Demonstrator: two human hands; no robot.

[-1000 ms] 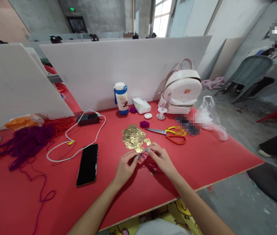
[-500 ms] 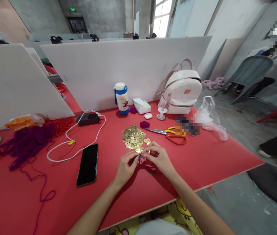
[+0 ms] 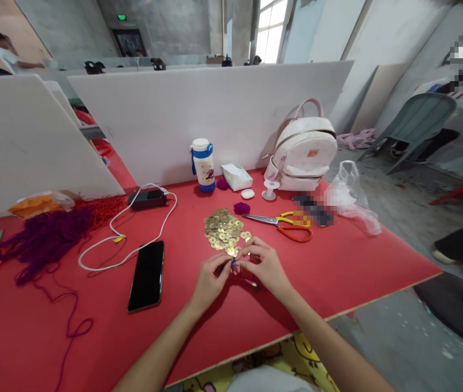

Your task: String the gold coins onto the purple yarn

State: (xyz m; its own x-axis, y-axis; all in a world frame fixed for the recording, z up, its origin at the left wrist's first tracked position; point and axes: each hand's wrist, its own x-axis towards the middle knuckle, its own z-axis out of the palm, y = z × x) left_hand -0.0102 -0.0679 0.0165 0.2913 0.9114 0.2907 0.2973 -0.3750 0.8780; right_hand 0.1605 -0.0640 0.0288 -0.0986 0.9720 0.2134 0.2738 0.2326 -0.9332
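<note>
Okay, both hands meet low over the red table (image 3: 362, 267), fingertips almost together. Left hand (image 3: 214, 276) has thumb and index closed on a purple cord (image 3: 233, 261); right hand (image 3: 264, 268) pinches the same cord just beside it. Exact hold on the strands too small to tell. Loose cord hangs under the right fingers. Pile of gold-coloured holed coins (image 3: 222, 228) lies straight ahead of the grip, nearest ones just past the fingertips. Beyond the pile, slightly right, a purple yarn wad (image 3: 242, 208). Ahead and right of the grip: scissors (image 3: 277, 221), yellow and orange handles, blades pointing left. Farther ahead, a blue-and-white bottle (image 3: 204, 166), tissue pack (image 3: 237, 177), white spool (image 3: 271, 190), then a white backpack (image 3: 305, 155) to the right. Left of the grip, a black smartphone (image 3: 147, 276) lies flat, screen dark; beyond it, a black power bank (image 3: 147, 200) with white cable (image 3: 101, 269). Far left, well apart from the hands: tangled purple yarn heap (image 3: 54, 234).
</note>
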